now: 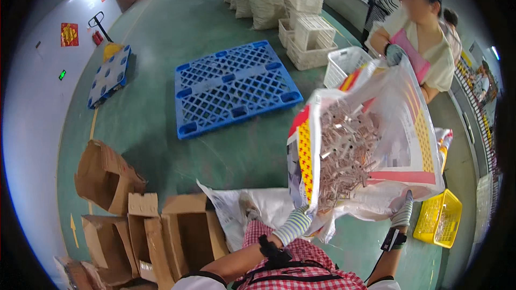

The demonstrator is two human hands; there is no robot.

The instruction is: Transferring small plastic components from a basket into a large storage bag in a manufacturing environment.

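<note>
A large white woven sack (pixel 400 129) with red and yellow printing gapes wide in front of me. Inside lies a heap of small clear, pinkish plastic pieces (pixel 346 150); their exact kind is too small to tell. My left hand (pixel 295 224), in a striped glove, is closed on the near left part of the sack's rim. On the near right edge, my right hand (pixel 402 214) grips the sack too, its fingertips partly hidden by the material. Across from me, a co-worker's gloved hand (pixel 395 54) holds the far edge up.
A blue plastic pallet (pixel 231 87) lies on the green floor ahead. Open cardboard boxes (pixel 107 177) stand at the left, and a white sheet of sacking (pixel 231 209) lies by my foot. A yellow basket (pixel 439 220) is at the right; white crates (pixel 312 56) and stuffed sacks (pixel 266 5) stand farther back.
</note>
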